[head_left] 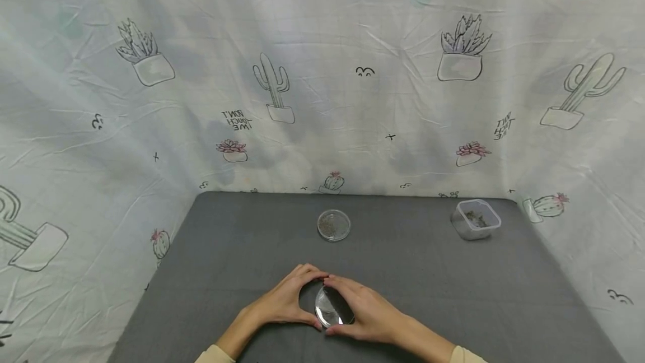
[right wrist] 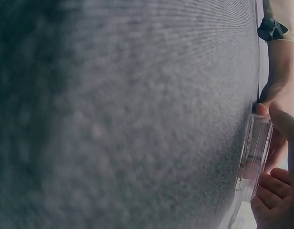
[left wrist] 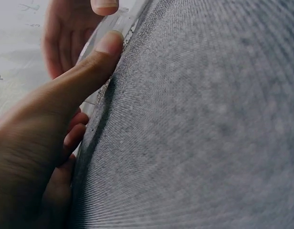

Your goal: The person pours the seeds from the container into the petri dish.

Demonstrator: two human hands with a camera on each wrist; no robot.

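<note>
The clear round dish [head_left: 332, 307] sits on the grey desk [head_left: 428, 273] squarely between both hands — left hand [head_left: 282, 302] and right hand [head_left: 364, 312] each pinching its rim from opposite sides.

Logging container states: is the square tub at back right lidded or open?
Cannot tell: the square tub shows dark bits through clear plastic, but a lid is not discernible.

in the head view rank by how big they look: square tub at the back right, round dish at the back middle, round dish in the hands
1. Square tub, largest.
2. Round dish in the hands and back round dish: look alike. The held one is nearer the camera and partly covered by both hands, left hand and right hand, so no ranking.
</note>
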